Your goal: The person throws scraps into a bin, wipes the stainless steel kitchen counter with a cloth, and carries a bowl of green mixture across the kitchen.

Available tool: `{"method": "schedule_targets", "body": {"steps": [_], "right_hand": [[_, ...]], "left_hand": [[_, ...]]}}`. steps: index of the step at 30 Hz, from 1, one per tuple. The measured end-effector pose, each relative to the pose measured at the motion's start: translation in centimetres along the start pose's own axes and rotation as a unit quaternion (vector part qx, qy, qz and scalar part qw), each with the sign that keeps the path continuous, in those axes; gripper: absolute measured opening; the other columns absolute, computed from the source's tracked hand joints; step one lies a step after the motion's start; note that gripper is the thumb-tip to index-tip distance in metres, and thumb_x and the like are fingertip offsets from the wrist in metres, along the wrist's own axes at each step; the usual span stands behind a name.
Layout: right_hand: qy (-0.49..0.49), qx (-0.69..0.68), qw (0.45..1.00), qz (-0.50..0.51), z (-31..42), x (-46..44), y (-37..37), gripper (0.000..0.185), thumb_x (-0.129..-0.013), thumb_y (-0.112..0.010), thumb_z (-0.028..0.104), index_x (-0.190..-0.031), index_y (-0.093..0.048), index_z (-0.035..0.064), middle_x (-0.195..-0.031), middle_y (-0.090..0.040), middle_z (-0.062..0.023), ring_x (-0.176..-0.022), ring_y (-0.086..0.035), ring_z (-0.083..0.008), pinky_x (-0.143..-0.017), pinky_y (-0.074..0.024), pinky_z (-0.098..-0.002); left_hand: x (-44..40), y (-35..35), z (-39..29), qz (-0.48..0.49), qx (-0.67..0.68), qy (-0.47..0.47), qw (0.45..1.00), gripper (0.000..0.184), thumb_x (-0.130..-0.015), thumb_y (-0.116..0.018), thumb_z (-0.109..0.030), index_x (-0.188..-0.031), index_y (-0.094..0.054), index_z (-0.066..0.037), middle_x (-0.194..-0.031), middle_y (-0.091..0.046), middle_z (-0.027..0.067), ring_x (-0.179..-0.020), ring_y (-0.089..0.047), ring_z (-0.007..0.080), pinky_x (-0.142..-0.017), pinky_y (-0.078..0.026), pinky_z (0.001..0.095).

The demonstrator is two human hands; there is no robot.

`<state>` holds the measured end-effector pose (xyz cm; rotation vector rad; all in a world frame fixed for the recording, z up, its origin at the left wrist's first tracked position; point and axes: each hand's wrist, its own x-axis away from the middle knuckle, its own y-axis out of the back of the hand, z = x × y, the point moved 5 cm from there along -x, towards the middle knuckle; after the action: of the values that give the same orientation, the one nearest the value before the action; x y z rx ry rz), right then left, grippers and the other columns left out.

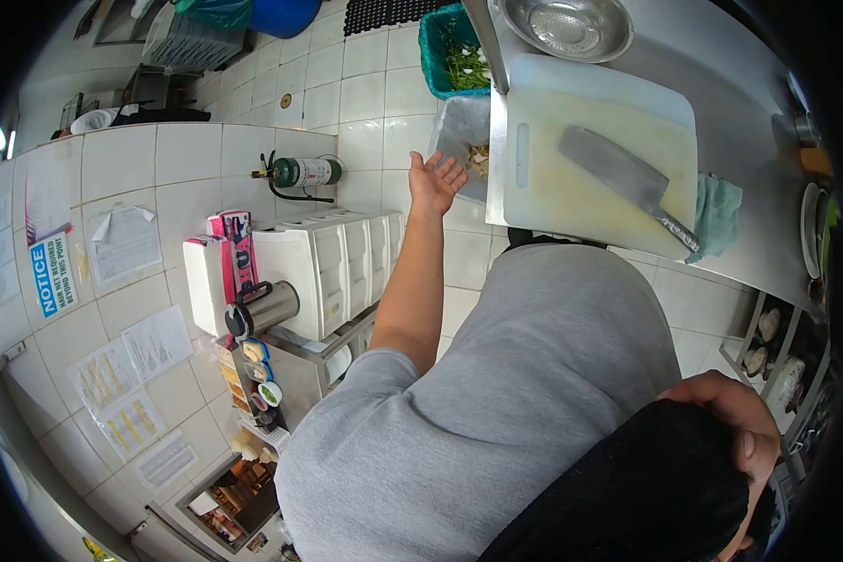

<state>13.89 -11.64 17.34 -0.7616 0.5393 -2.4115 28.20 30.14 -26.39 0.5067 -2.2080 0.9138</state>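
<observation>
Touching black fabric, right fingers curled, grip unclear; left fingers spread open, empty.

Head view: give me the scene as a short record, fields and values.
left hand: open, fingers spread, nothing in its grip
right hand: at the edge of a black fabric item; exact grip unclear
cleaver: flat on the cutting board, held by neither hand
green cloth: by the board's edge, near the cleaver's handle end
metal bowl: on the counter, beyond the board
fire extinguisher: by the tiled wall, on the picture's left side
</observation>
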Motion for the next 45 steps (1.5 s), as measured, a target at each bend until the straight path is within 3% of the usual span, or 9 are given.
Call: {"method": "schedule_targets", "body": {"steps": [8, 10, 11, 14, 20, 21, 23, 32, 45], "right_hand": [[0.009, -0.001, 1.000, -0.004, -0.2, 0.2, 0.1, 0.085, -0.096, -0.057, 0.055, -0.129, -0.052, -0.0227, -0.115, -0.067, -0.0330, -0.105, -0.071, -0.0365, -0.099, -0.0533, -0.0400], [0.008, 0.002, 1.000, -0.001, -0.1, 0.1, 0.0, 0.084, -0.096, -0.058, 0.054, -0.130, -0.052, -0.0227, -0.116, -0.067, -0.0333, -0.106, -0.071, -0.0367, -0.099, -0.0529, -0.0402], [0.011, -0.007, 1.000, -0.005, -0.1, 0.2, -0.1, 0.084, -0.096, -0.058, 0.054, -0.131, -0.051, -0.0228, -0.118, -0.066, -0.0335, -0.108, -0.070, -0.0368, -0.100, -0.0525, -0.0405], [0.008, -0.021, 1.000, -0.006, -0.5, 0.5, -0.3, 0.084, -0.097, -0.057, 0.053, -0.132, -0.049, -0.0229, -0.121, -0.065, -0.0337, -0.110, -0.069, -0.0368, -0.102, -0.0513, -0.0410], [-0.018, -0.051, 0.999, 0.002, -1.6, 0.9, -1.3, 0.084, -0.097, -0.057, 0.053, -0.134, -0.048, -0.0218, -0.126, -0.063, -0.0335, -0.116, -0.067, -0.0380, -0.105, -0.0484, -0.0413], [-0.006, -0.056, 0.998, 0.018, -2.1, 1.1, -1.4, 0.084, -0.097, -0.057, 0.054, -0.135, -0.048, -0.0213, -0.127, -0.062, -0.0333, -0.117, -0.066, -0.0385, -0.106, -0.0476, -0.0413], [0.003, -0.066, 0.998, 0.008, -2.8, 1.7, -1.5, 0.085, -0.096, -0.058, 0.054, -0.135, -0.048, -0.0209, -0.128, -0.062, -0.0331, -0.118, -0.065, -0.0386, -0.107, -0.0470, -0.0412], [0.046, -0.105, 0.990, -0.080, -5.7, 8.9, -0.3, 0.087, -0.095, -0.061, 0.055, -0.136, -0.047, -0.0205, -0.130, -0.061, -0.0330, -0.121, -0.064, -0.0376, -0.108, -0.0455, -0.0421], [0.115, -0.147, 0.949, -0.254, -10.9, 26.4, 5.9, 0.085, -0.091, -0.066, 0.055, -0.129, -0.054, -0.0206, -0.122, -0.065, -0.0344, -0.112, -0.069, -0.0385, -0.104, -0.0505, -0.0422]], "left_hand": [[0.0, 0.2, -0.2, -0.011, -0.003, -0.006, 1.000, 0.085, -0.105, -0.031, -0.067, -0.156, -0.028, 0.001, -0.156, -0.035, 0.0295, -0.142, -0.037, 0.0515, -0.116, -0.036, 0.0622], [0.8, -0.2, -1.1, -0.074, -0.034, -0.020, 0.997, 0.073, -0.106, -0.040, -0.060, -0.141, -0.046, 0.003, -0.135, -0.055, 0.0258, -0.122, -0.058, 0.0433, -0.102, -0.050, 0.0549], [1.1, -0.8, -1.4, -0.072, -0.035, -0.017, 0.997, 0.073, -0.106, -0.040, -0.060, -0.141, -0.046, 0.003, -0.135, -0.055, 0.0258, -0.122, -0.058, 0.0433, -0.102, -0.050, 0.0549], [8.2, -8.7, -5.4, -0.035, -0.305, -0.204, 0.930, 0.037, -0.103, -0.061, -0.037, -0.107, -0.064, 0.000, -0.089, -0.063, 0.0055, -0.076, -0.061, 0.0171, -0.070, -0.050, 0.0321], [20.0, -21.3, -1.9, 0.392, -0.521, -0.127, 0.748, 0.033, -0.099, -0.070, -0.028, -0.122, -0.065, -0.005, -0.093, -0.066, 0.0038, -0.087, -0.064, 0.0141, -0.075, -0.052, 0.0293], [20.9, -22.4, -1.1, 0.399, -0.524, -0.121, 0.742, 0.033, -0.099, -0.070, -0.028, -0.122, -0.065, -0.005, -0.093, -0.066, 0.0038, -0.087, -0.064, 0.0141, -0.075, -0.052, 0.0293], [22.8, -24.4, 1.2, 0.484, -0.571, -0.112, 0.654, 0.035, -0.097, -0.072, -0.027, -0.123, -0.064, -0.003, -0.096, -0.067, 0.0061, -0.088, -0.064, 0.0150, -0.076, -0.053, 0.0300], [23.5, -26.3, 8.2, 0.510, -0.668, -0.103, 0.533, 0.040, -0.097, -0.073, -0.030, -0.124, -0.064, -0.002, -0.098, -0.068, 0.0108, -0.087, -0.066, 0.0203, -0.078, -0.054, 0.0324], [29.9, -34.7, 26.4, 0.561, -0.686, -0.075, 0.458, 0.047, -0.096, -0.072, -0.036, -0.129, -0.063, -0.004, -0.106, -0.068, 0.0125, -0.088, -0.066, 0.0228, -0.080, -0.054, 0.0348]]}}
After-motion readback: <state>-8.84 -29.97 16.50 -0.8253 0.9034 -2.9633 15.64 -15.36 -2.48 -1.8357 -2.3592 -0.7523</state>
